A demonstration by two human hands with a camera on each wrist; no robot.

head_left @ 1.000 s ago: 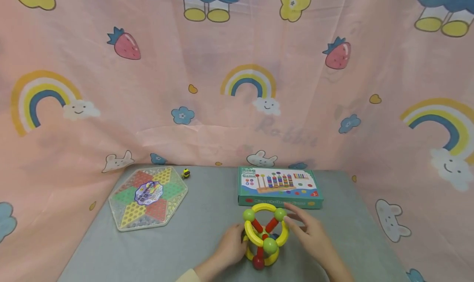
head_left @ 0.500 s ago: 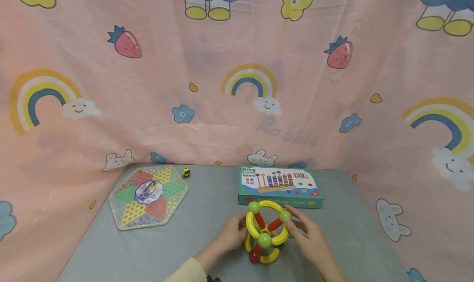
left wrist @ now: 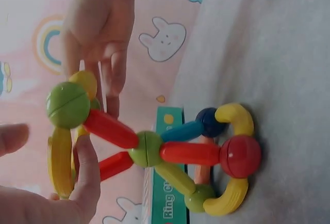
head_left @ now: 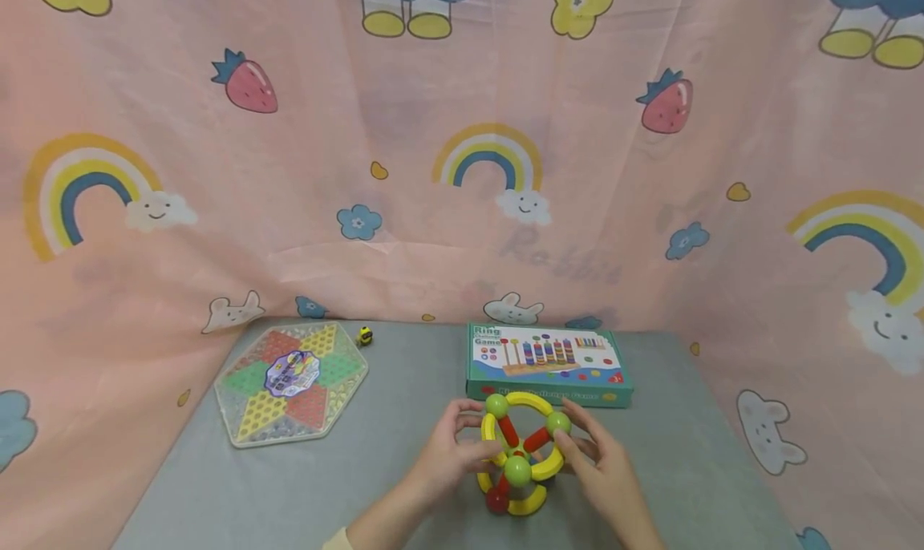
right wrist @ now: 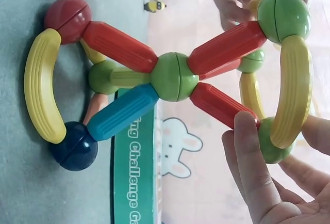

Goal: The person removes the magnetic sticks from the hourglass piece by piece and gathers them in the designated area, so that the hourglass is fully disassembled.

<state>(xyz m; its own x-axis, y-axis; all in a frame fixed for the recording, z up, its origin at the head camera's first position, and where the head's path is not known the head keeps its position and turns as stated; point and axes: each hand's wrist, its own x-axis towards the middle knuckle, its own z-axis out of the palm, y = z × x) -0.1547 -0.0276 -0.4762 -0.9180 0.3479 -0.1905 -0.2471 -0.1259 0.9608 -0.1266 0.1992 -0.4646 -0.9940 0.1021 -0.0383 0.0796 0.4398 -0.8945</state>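
Observation:
A ball-and-stick building toy point(head_left: 537, 439) stands upright on the grey table in the head view. Green balls joined by yellow curved sticks form its upper ring, and red sticks run down to a green centre ball point(right wrist: 175, 77). Below are a red ball point(left wrist: 240, 156), a dark blue ball point(right wrist: 75, 146) and more curved sticks. My left hand point(head_left: 443, 458) holds the ring's left side, its thumb across a yellow curved stick point(left wrist: 61, 162). With thumb and fingers, my right hand point(head_left: 602, 470) grips the ring's right green ball point(head_left: 558, 423); those fingers are partly hidden.
Behind the toy lies a green Ring Challenge Game box point(head_left: 549, 365). A hexagonal Chinese checkers board point(head_left: 263, 418) lies at the left, with a small yellow-and-black figure point(head_left: 365, 337) by its right corner. A pink patterned cloth point(head_left: 404, 269) hangs behind the table point(head_left: 404, 374).
The toy has turned slightly and shifted a little right. My left hand has risen from its lower left side to the upper ring. My right hand has come onto the right green ball.

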